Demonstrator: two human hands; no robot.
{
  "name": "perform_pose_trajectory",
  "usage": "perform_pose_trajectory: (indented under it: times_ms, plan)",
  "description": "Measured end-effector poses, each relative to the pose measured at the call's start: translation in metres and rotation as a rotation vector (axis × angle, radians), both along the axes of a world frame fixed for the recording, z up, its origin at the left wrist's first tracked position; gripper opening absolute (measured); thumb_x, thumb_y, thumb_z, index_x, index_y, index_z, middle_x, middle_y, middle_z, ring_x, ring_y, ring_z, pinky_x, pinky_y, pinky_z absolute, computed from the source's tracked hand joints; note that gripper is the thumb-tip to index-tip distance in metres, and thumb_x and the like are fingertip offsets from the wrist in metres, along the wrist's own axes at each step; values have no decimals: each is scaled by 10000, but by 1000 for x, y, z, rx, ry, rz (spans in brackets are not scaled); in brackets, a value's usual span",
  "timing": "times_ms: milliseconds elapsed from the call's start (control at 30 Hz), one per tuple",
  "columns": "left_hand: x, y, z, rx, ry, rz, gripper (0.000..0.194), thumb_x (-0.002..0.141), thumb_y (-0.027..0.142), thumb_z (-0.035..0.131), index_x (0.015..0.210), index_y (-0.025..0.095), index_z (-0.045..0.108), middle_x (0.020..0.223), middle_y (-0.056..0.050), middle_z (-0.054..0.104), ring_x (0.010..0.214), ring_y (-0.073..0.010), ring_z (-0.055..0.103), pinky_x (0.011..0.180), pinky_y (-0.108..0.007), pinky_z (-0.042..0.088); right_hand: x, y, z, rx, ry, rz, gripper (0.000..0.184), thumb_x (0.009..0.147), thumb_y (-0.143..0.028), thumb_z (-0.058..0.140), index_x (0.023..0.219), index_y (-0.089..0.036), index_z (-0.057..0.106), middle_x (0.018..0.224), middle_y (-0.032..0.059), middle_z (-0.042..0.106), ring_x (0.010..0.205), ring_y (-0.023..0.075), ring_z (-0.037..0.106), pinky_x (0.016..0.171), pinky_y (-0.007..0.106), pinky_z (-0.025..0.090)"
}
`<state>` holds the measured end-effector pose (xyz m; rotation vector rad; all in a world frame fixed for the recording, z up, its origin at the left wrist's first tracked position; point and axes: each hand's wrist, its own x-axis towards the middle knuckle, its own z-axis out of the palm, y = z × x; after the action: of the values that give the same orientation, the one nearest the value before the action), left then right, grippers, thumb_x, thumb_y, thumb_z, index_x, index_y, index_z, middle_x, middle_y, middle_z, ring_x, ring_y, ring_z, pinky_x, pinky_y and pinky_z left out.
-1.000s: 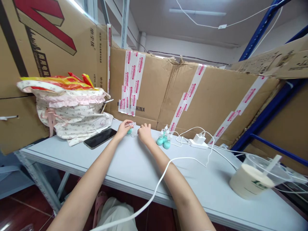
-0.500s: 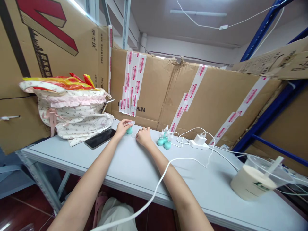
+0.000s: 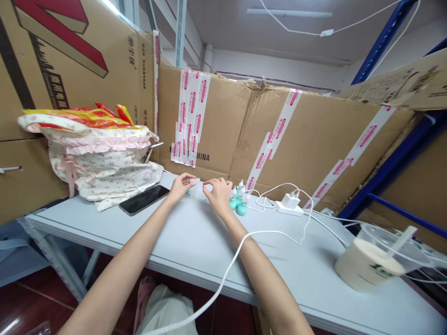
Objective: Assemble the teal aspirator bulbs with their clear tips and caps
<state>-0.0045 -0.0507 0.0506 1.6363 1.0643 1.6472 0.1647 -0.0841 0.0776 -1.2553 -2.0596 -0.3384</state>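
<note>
My left hand (image 3: pixel 182 187) pinches a small clear plastic piece (image 3: pixel 195 180) above the far part of the table. A small teal bulb (image 3: pixel 188 191) shows partly behind its fingers. My right hand (image 3: pixel 219 194) faces it, thumb and fingertips curled toward each other around something clear and too blurred to make out. Between the hands, blurred clear plastic (image 3: pixel 197 191) shows low near the table top. Just right of my right hand stands a cluster of several teal squeeze bulbs (image 3: pixel 241 209) with clear pointed tips, partly hidden by that hand.
A black phone (image 3: pixel 144 200) and a floral cloth bag (image 3: pixel 104 163) lie left on the table (image 3: pixel 195 242). A white power strip with a charger (image 3: pixel 290 204) sits to the right. A lidless drink cup (image 3: pixel 370 265) stands near right; a white cable (image 3: pixel 230 265) crosses in front.
My right hand has lifted from the table and opened out its curled fingers, now nearer the bulb cluster. My left hand stays close to its place; the view has shifted slightly.
</note>
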Motion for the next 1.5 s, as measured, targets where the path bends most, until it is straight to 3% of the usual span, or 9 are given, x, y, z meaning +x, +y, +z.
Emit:
perform_pose_trajectory:
  times_ms: [133,367,733,967,1133,1333,1500]
  plan:
    - [15,-8,-1,-7,107,-112,354,596,338,709,852,120,598,900,-87,650,763,-164,594,685,-279,447,9,-12,-5,80,103,45,194,866,-328,470,910,-248,641,956,17,666,887,176,471,801,367,186]
    - [23,-11,-6,-31,85,-218,349,602,334,713,853,119,600,858,-72,644,763,-164,592,747,-321,457,10,-11,-15,95,153,82,188,869,-340,486,914,-262,652,941,9,667,856,168,475,783,352,191]
    - [21,-20,7,-128,55,-249,530,558,397,750,994,120,633,1033,-120,643,940,-229,587,887,-383,424,16,-6,-12,95,176,105,245,889,-374,440,921,-270,659,940,14,668,879,167,486,816,356,187]
    - [22,-24,11,-163,-8,-326,393,651,424,677,925,144,652,973,-89,656,909,-200,590,858,-349,440,16,-5,-12,67,232,152,211,883,-337,456,893,-270,656,935,-4,665,896,163,489,834,344,195]
    - [20,-21,8,-176,23,-267,380,587,400,734,846,136,649,826,-66,667,735,-165,599,772,-332,465,12,-6,-12,11,240,192,143,831,-326,527,872,-251,641,942,-9,656,926,169,487,852,334,210]
    - [18,-26,14,-170,-35,-250,379,616,393,714,890,136,671,920,-91,673,851,-193,603,803,-315,454,13,-5,-15,0,276,176,222,837,-358,508,1011,-261,608,1006,-3,632,967,163,488,838,301,255]
    - [17,-26,14,-164,-37,-286,385,632,378,706,924,129,673,981,-110,669,870,-202,608,805,-315,455,13,-3,-17,34,250,152,237,847,-381,498,1002,-267,638,983,11,640,938,157,517,822,290,279]
